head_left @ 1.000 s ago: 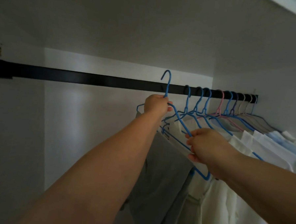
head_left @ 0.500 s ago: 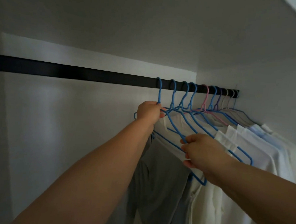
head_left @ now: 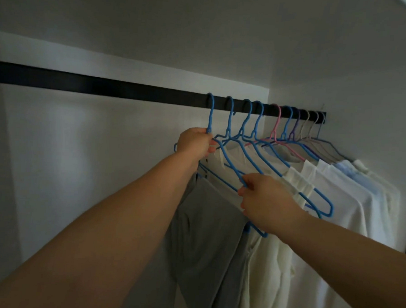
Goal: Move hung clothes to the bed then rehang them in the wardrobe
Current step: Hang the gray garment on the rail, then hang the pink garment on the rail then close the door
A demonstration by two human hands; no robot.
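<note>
The right hand (head_left: 268,204) is nearest, its fingers (head_left: 247,184) curled round the sloping lower arm of the blue hanger (head_left: 229,164), steadying it beside the white shirts (head_left: 336,198). Just beyond, the left hand (head_left: 194,142) grips the same hanger at its neck, fingers closed round the wire. The grey garment (head_left: 207,224) hangs below both hands from this hanger. Farther back, the hanger's hook now sits over the black rail (head_left: 106,87), leftmost in the row of hangers; a second ago it was lifted clear of the rail and held in the air. By my reading, this piece is as good as rehung, and the hands need only let go. The remaining hangers (head_left: 288,120) crowd toward the rail's far right end, by the wardrobe wall (head_left: 365,91).
</note>
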